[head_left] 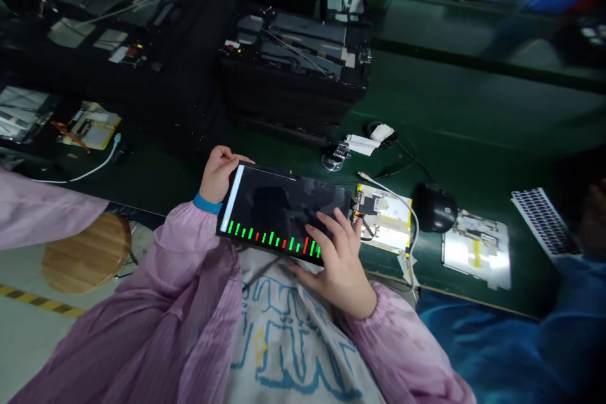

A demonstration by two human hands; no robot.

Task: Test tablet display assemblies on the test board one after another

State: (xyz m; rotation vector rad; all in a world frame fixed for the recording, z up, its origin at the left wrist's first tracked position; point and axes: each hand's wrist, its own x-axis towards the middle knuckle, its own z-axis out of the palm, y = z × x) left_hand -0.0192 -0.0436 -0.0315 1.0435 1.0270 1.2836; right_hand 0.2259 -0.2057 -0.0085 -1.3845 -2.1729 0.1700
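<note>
Black screen panel sits at the near side of the green worktop, left of the yellow-edged unit. Left hand: grip clamped on its far-left corner, underside fingers hidden. Right hand: grip loose, fingers spread over it, contact unclear. Near-right corner covered.

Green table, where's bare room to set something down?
Bare green table shows beyond the black round device, right of the black stack. It's crowded right of the held screen: yellow-edged panel, white cable and that device.
</note>
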